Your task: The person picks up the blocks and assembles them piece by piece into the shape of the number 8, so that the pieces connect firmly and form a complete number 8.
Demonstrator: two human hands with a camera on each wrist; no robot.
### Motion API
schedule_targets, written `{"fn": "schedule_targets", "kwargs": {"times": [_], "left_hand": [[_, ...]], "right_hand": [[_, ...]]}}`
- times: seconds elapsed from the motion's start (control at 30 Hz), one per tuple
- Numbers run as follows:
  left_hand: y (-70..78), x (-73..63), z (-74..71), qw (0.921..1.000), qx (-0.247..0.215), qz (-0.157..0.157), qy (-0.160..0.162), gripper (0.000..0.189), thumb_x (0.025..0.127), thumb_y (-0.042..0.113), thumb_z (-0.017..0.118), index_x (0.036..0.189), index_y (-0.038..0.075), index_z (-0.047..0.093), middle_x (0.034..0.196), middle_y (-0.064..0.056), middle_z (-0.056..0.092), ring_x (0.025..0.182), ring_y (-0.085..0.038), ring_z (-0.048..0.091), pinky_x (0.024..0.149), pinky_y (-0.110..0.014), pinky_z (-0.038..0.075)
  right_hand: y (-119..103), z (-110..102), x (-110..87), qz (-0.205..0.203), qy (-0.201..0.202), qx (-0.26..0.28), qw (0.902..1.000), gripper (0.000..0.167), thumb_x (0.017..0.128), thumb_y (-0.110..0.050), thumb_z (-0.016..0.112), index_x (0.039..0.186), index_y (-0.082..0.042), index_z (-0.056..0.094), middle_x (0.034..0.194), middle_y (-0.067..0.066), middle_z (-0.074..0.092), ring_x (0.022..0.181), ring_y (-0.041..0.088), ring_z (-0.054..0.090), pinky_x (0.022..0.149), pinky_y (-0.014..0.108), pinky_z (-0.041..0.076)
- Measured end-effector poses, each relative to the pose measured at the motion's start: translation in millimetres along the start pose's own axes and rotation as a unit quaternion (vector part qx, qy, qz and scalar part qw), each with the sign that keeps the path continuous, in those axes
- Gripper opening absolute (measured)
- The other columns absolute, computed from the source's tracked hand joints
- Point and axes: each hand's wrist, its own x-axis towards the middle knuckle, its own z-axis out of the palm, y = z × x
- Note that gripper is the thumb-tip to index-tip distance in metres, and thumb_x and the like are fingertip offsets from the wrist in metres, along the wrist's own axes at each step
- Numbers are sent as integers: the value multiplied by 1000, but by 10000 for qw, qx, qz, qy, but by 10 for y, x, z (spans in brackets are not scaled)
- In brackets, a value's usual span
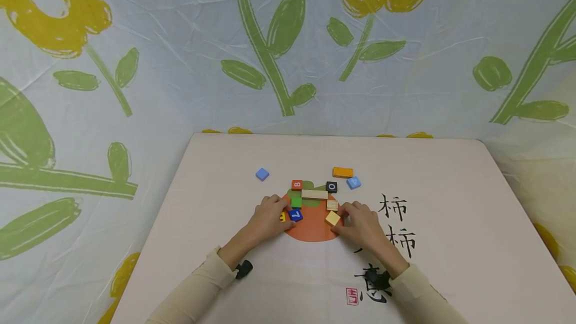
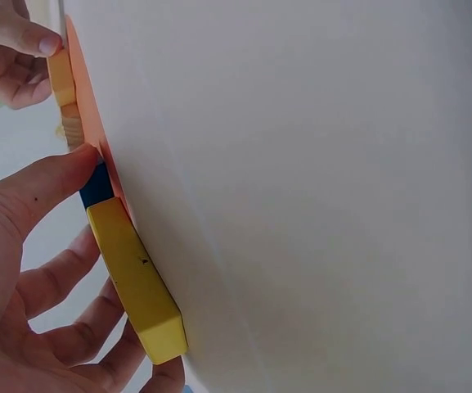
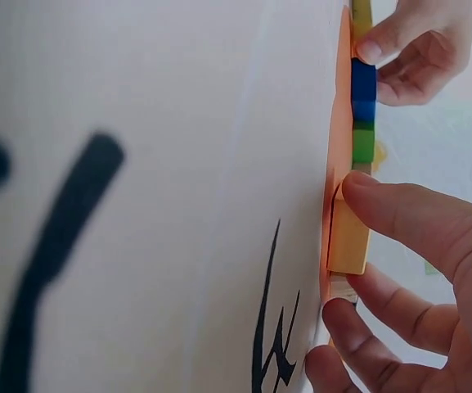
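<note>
My left hand (image 1: 266,218) pinches a blue block (image 1: 295,214) marked 7 between thumb and fingers. A yellow block (image 2: 137,282) lies under the same hand, touching the blue one, partly hidden in the head view. On the other side, my right hand (image 1: 361,220) holds a pale yellow block (image 1: 333,218) by thumb and fingertips, tilted at an angle to the row. Just behind that are a striped wood block (image 1: 332,205) and a black block (image 1: 331,187). A green block (image 1: 296,202) and a red block (image 1: 297,184) stand behind the blue one. A long light wood block (image 1: 314,194) spans between both columns.
Beyond the arrangement lie a blue block (image 1: 262,174) at left, an orange block (image 1: 343,172) and a light blue block (image 1: 354,182) at right. The table mat (image 1: 216,184) bears a printed orange persimmon (image 1: 312,229) and black characters (image 1: 400,239).
</note>
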Motion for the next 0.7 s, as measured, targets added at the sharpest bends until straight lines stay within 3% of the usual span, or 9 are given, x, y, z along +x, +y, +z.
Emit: {"fn": "schedule_targets", "kwargs": {"times": [0.7], "left_hand": [[4,-21,-15,10000,-21,75,18,33,82,36,84,100,16,65,103,-2,54,104,-26,48,79,-43,41]], "right_hand": [[-30,14,0,94,-62,-51,9999,36,76,-36,87,95,-16,64,85,-1,52,83,23,47,75,42,33]]}}
